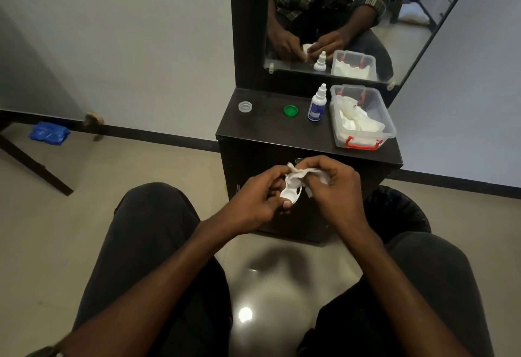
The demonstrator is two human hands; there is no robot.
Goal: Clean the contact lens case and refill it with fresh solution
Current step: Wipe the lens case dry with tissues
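Over the lap, in front of the bench (253, 131), the left hand (253, 201) pinches the white contact lens case (290, 192) by its lower end while the right hand (335, 184) grips a wad of tissue (306, 173) against its upper well. The case looks light, stiff and probably slick when wet (best held by the rim or narrow bridge). Both caps, clear (245, 107) and green (291, 110), wait near the solution bottle (318, 104).

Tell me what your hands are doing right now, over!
Left hand holds lens case. Right hand wipes it with tissue. Both caps off; solution bottle waiting, capped. Nothing in the way.
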